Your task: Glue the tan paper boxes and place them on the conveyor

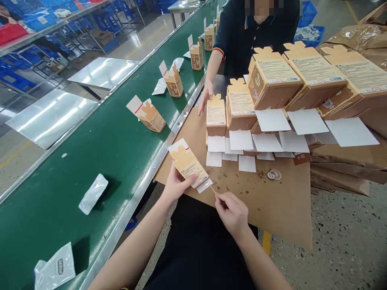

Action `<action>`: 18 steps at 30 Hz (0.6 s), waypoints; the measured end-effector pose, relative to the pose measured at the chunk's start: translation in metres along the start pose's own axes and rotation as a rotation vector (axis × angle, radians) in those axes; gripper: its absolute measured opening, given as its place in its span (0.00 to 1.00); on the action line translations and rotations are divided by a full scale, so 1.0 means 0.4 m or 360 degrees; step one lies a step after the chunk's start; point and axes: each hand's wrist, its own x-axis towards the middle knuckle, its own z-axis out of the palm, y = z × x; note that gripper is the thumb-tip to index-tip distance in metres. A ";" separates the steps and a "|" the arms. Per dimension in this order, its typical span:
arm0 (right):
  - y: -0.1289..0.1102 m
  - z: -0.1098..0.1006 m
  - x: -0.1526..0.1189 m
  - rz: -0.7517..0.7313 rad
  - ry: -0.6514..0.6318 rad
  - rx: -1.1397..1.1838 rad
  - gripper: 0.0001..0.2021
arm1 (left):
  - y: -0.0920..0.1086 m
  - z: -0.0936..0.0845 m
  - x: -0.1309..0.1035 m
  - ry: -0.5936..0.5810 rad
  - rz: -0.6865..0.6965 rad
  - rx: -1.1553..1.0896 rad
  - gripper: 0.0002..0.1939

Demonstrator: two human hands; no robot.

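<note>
My left hand point(177, 183) grips a brown printed carton point(189, 163) that lies tilted above the near edge of the cardboard-covered table. One end flap with a red line points away from me, and a white flap sticks out at the near end. Pinched in the fingers of my right hand point(232, 211) is a thin wooden stick point(213, 189), its far tip at the carton's near flap. Whether the tip touches the flap, I cannot tell. Further right on the cardboard sits a small clear plastic cup point(274, 174) beside dark specks.
Stacked open cartons point(273, 76) with white flaps fill the table's far right. On the left, a green conveyor belt point(121, 153) carries upright cartons point(153, 117) and silver pouches point(93, 194). Across the table a co-worker's hand point(206, 96) reaches near the stack. Brown paper sacks point(341, 173) lie at right.
</note>
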 end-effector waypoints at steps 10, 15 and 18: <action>-0.035 -0.136 -0.043 0.0145 0.0243 0.0108 0.13 | -0.089 0.048 -0.088 0.0177 0.0215 0.0413 0.40; -0.040 -0.144 -0.050 0.0203 0.0278 0.0092 0.10 | -0.109 0.057 -0.086 0.0161 0.0261 0.0470 0.35; -0.043 -0.141 -0.043 0.0196 0.0314 0.0099 0.10 | -0.081 0.018 -0.064 0.0265 0.0296 0.0585 0.38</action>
